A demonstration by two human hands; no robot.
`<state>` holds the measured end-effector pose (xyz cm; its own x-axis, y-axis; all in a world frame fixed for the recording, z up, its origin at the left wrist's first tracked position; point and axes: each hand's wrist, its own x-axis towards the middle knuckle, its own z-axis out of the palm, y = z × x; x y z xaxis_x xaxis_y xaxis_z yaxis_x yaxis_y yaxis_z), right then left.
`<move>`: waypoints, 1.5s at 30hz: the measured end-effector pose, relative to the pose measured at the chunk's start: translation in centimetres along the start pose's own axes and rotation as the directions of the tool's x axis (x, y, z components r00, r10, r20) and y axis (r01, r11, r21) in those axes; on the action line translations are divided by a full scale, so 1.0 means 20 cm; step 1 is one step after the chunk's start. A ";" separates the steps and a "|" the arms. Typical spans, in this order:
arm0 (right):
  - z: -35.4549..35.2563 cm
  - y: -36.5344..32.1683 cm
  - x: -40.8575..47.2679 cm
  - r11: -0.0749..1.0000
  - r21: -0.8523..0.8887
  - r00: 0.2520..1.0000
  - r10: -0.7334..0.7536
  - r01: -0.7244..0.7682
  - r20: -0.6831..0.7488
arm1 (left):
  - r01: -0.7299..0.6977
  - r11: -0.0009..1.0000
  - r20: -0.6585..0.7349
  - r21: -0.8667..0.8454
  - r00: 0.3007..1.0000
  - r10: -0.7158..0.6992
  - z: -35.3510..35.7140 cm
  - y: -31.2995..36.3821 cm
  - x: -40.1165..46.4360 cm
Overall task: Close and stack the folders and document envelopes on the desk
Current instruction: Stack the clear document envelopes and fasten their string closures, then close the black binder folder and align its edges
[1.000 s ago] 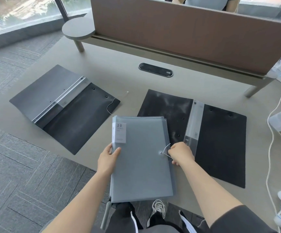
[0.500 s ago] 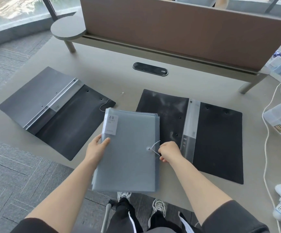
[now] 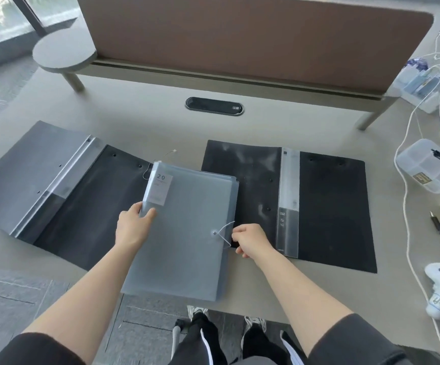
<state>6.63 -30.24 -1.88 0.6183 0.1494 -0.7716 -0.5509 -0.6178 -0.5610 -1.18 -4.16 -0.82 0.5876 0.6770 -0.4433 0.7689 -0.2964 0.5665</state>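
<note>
Setting: grey worktop (image 3: 139,106) with a brown divider panel (image 3: 240,40) along its far side; plastic boxes and white cables sit at the right edge.
Envelope: translucent grey document envelope (image 3: 187,233) lies at the near edge between two open folders, its near end overhanging the worktop edge.
Left hand: left hand (image 3: 132,227) grips the envelope's left edge, thumb on top, apparently to keep it steady.
Right hand: right hand (image 3: 250,241) is curled at the right edge, pinching the white string (image 3: 224,233) that runs to the button, likely to wind it shut.
Folders: left folder (image 3: 55,191) and right folder (image 3: 292,201) both lie open, not yet closed.
Change: envelope sits further onto the worktop than a second ago; both grips are unchanged.
</note>
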 end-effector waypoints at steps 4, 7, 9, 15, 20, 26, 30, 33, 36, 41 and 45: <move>-0.10 0.01 0.00 0.999 0.046 0.993 -0.024 0.029 -0.112 | -0.072 0.949 -0.185 0.306 0.974 0.133 0.05 0.09 -0.03; -0.23 0.05 -0.01 0.991 0.130 0.969 0.006 0.027 -0.246 | -0.373 0.860 -0.117 0.348 0.893 0.435 0.16 0.21 -0.11; -0.32 0.10 -0.02 0.981 0.191 0.950 0.044 0.016 -0.310 | -0.576 0.747 0.094 0.332 0.808 0.581 0.28 0.28 -0.20; -0.50 0.22 -0.04 0.976 0.218 0.924 0.080 0.004 -0.375 | -0.838 0.432 0.540 0.334 0.546 0.640 0.69 0.43 -0.50; -0.54 0.30 -0.07 0.985 0.097 0.963 0.163 -0.145 -0.214 | -0.840 0.304 0.617 0.450 0.538 0.574 0.91 0.49 -0.57; -0.57 0.35 -0.07 0.988 0.104 0.972 0.133 -0.115 -0.194 | -0.830 0.240 0.625 0.504 0.542 0.562 0.99 0.53 -0.57; -0.58 0.34 -0.06 0.991 0.097 0.976 0.109 -0.092 -0.187 | -0.834 0.243 0.647 0.495 0.540 0.539 0.99 0.56 -0.57; -0.58 0.35 -0.05 0.992 0.091 0.976 0.108 -0.092 -0.189 | -0.844 0.216 0.672 0.490 0.524 0.523 1.00 0.56 -0.57; -0.58 0.37 -0.05 0.993 0.072 0.977 0.103 -0.091 -0.185 | -0.856 0.185 0.697 0.482 0.503 0.511 1.02 0.54 -0.57; -0.60 0.39 -0.04 0.996 0.042 0.977 0.089 -0.083 -0.193 | -0.871 0.123 0.688 0.475 0.455 0.566 1.03 0.50 -0.58; -0.62 0.37 -0.03 0.999 0.001 0.955 0.033 -0.035 -0.294 | -0.902 0.067 0.640 0.427 0.354 0.683 1.02 0.50 -0.59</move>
<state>9.12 -44.41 -1.83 0.7372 -0.1050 -0.6675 -0.5723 -0.6222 -0.5342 4.76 -28.87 -4.08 0.8939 -0.3936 -0.2144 -0.3704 -0.9181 0.1411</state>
